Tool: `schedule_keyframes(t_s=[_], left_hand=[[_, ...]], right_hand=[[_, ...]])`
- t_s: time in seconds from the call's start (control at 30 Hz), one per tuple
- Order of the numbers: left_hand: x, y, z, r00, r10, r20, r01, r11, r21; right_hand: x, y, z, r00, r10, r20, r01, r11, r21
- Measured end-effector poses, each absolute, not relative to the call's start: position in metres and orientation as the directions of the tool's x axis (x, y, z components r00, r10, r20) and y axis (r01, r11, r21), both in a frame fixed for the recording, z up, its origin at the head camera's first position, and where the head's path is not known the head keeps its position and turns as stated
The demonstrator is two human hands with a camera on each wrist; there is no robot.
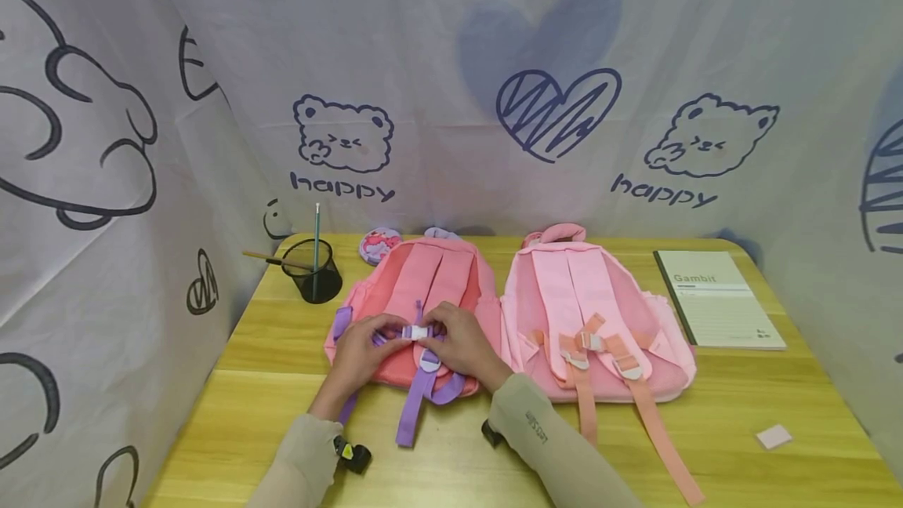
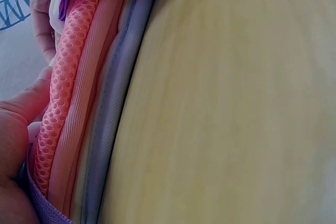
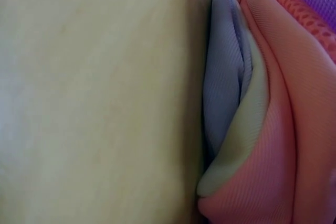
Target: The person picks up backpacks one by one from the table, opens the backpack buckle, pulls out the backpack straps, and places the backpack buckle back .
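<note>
A coral-pink backpack (image 1: 402, 277) lies on the table with its shoulder straps facing up. Across its lower middle runs a purple strap with a white buckle (image 1: 418, 332). My left hand (image 1: 361, 347) pinches the left end of this buckle between thumb and fingers, while my right hand (image 1: 462, 339) pinches the right end. The buckle's two halves look joined, though fingertips cover its ends. Below hangs a loose purple webbing tail (image 1: 411, 414). In the left wrist view, the thumb side of the left hand (image 2: 13, 145) is beside the backpack's mesh edge (image 2: 65, 82). Only the backpack's side (image 3: 278, 108) and tabletop show in the right wrist view.
A light pink backpack (image 1: 564, 312) with orange straps lies against the first one's right side. At the left stands a black mesh pen cup (image 1: 317, 277) holding a pencil and brush. A notebook (image 1: 719, 300), a small eraser-like block (image 1: 774, 437) and a round printed item (image 1: 379, 244) lie around.
</note>
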State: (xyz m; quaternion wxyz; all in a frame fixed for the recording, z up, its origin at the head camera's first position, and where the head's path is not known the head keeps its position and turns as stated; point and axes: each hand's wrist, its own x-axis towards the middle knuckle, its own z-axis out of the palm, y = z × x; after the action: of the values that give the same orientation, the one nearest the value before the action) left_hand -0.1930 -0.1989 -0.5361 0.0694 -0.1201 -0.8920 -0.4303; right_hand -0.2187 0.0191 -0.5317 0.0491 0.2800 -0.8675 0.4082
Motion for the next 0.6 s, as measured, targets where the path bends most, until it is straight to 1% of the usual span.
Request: schedule_keyframes(t_s=[0.4, 0.6], left_hand=[[-0.1924, -0.1990, -0.5359, -0.959, 0.155, 0.239, 0.283, 0.609, 0.741], [-0.1921, -0.1994, -0.5362, -0.961, 0.156, 0.228, 0.275, 0.607, 0.745]], right_hand=[[-0.2198, 0.0194, -0.5346, -0.840, -0.427, 0.336, -0.528, 0.496, -0.690], [-0.2204, 0.0194, -0.5364, -0.850, -0.416, 0.324, -0.509, 0.488, -0.709]])
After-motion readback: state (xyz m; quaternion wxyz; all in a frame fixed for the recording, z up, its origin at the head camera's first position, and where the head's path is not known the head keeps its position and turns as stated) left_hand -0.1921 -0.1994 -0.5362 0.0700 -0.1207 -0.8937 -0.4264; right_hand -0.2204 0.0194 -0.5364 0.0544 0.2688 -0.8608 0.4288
